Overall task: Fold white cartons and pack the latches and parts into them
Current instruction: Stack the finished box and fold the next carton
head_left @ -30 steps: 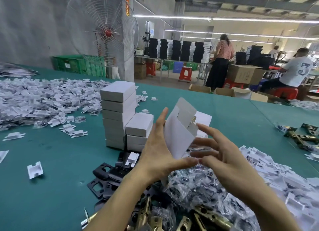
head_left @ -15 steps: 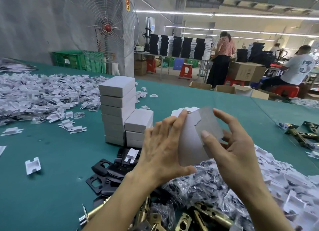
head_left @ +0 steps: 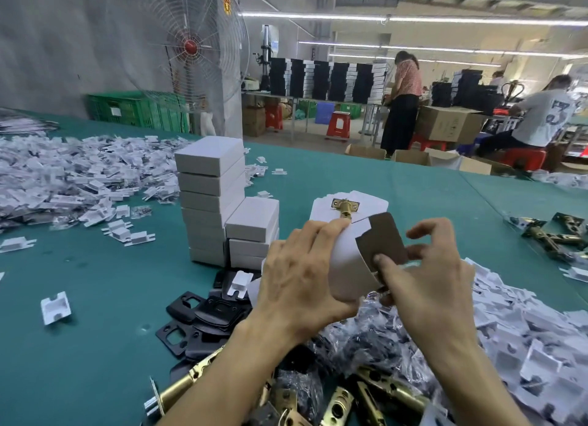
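Note:
My left hand (head_left: 296, 279) grips a half-folded white carton (head_left: 350, 263) held over the table. My right hand (head_left: 426, 282) presses its thumb on the carton's brown inner flap (head_left: 380, 241). Behind the carton lies a pile of flat white carton blanks (head_left: 369, 204) with a brass latch (head_left: 344, 207) resting on top. Brass latches (head_left: 337, 403) lie at the near edge below my arms, beside black plates (head_left: 197, 317) and bagged parts (head_left: 356, 339). Two stacks of closed white cartons (head_left: 219, 203) stand left of my hands.
Heaps of white plastic inserts cover the far left (head_left: 63, 177) and the right (head_left: 525, 330) of the green table (head_left: 95, 346). More brass latches (head_left: 553, 235) lie at far right. A large fan (head_left: 187, 44) stands behind; people work at benches beyond.
The carton has come down and turned; my right thumb now presses the brown flap, where earlier both hands held the carton open higher up.

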Tool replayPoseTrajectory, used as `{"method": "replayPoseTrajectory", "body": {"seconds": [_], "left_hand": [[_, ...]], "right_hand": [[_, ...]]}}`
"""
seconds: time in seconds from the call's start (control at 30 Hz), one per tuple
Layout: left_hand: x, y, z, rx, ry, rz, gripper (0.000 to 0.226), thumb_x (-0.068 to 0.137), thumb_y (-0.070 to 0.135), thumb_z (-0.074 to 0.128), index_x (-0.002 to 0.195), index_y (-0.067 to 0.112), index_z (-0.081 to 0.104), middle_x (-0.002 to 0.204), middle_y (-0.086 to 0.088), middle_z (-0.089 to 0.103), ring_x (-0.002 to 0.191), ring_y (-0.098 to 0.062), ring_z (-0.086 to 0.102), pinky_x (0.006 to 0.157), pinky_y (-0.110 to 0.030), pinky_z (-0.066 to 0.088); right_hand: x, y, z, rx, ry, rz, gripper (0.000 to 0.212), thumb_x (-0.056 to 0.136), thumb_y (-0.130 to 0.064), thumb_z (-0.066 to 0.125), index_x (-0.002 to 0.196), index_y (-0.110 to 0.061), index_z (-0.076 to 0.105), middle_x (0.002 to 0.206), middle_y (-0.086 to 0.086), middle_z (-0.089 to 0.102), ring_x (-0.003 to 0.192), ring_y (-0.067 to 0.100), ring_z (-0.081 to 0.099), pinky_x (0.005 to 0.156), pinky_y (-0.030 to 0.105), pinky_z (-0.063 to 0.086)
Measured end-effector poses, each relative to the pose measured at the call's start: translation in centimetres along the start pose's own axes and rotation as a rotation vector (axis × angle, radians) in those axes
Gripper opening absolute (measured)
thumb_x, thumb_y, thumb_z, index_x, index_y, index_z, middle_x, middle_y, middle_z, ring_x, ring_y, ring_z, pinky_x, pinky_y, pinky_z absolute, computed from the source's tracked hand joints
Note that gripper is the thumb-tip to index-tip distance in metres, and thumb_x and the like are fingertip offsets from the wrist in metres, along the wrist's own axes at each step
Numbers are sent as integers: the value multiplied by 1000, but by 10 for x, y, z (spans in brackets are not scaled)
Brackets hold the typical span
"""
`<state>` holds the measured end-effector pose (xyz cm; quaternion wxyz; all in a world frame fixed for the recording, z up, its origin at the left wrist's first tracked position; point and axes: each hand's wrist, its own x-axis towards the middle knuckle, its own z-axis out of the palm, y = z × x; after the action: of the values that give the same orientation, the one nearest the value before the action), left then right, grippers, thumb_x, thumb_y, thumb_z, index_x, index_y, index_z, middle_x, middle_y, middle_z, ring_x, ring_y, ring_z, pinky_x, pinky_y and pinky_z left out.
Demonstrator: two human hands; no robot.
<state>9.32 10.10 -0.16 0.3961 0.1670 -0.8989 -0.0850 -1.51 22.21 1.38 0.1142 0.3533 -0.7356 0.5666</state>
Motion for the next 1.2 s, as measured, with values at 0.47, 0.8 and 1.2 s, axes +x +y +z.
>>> {"method": "replayPoseTrajectory", "body": {"seconds": [0.47,0.8,1.2], "left_hand": [[2,-1,-3,-384,181,-107,52,65,51,76,108,39,49,101,11,54,74,-8,56,55,-34,51],[0,-1,-2,-311,117,-104,58,61,36,75,105,36,37,93,14,48,69,-11,52,49,-36,46],[2,9,-10,-447,31,-93,92,56,32,79,130,39,25,112,11,62,84,-17,64,67,-28,51]], "right_hand": [[-3,-10,5,307,-439,-53,19,78,-38,69,96,-39,76,90,-5,71,89,10,66,74,34,56],[-6,-20,2,492,-315,-155,19,85,-27,70,103,-33,73,111,-7,67,102,5,67,79,19,55],[-7,-25,1,460,-227,-69,24,74,-36,75,95,-26,75,94,-9,77,92,10,72,71,20,57]]}}
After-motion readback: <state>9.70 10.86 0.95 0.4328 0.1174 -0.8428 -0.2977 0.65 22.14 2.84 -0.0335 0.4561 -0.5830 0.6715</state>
